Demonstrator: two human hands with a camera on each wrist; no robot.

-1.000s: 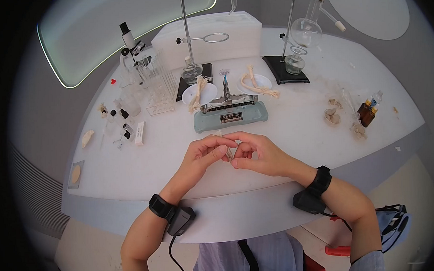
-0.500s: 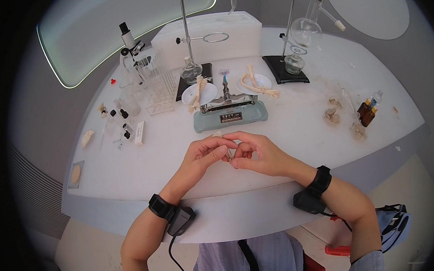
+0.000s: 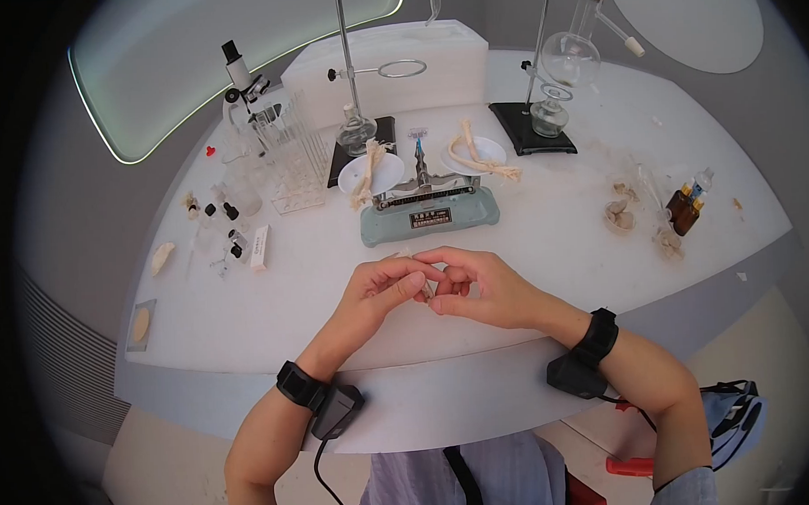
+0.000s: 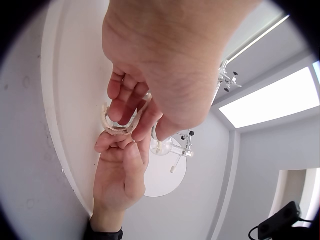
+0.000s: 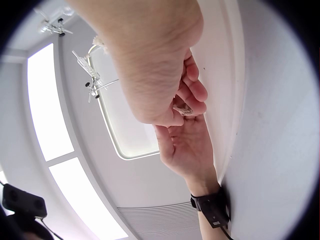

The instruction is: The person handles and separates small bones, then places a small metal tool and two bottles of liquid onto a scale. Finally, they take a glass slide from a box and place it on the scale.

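My two hands meet over the table in front of the balance. Between the fingertips is a short, pale piece of cord (image 5: pixel 184 110) with brownish flecks, and most of it is covered by fingers. My left hand (image 3: pixel 375 290) pinches it between thumb and fingers. From the other side, my right hand (image 3: pixel 488 294) pinches it with thumb and forefinger. In the left wrist view a bent cream strand (image 4: pixel 117 131) shows at the fingers. Just beyond the hands stands a pale green balance (image 3: pixel 430 220), with a bundle of cream rope (image 3: pixel 371 174) on its left pan and another rope (image 3: pixel 473 156) on its right.
To the left are a microscope (image 3: pixel 237 68), glass tubes in a rack (image 3: pixel 297 162), small bottles and a small white box (image 3: pixel 260 249). On the right lie brown bottles (image 3: pixel 683 213) and crumpled tan pieces (image 3: pixel 618 216). Two stands with glassware rise at the back, near a white block (image 3: pixel 450 61).
The fingers of my right hand shift slightly around the small piece, and less of it shows in the head view. Arms and tabletop things stay as they were.
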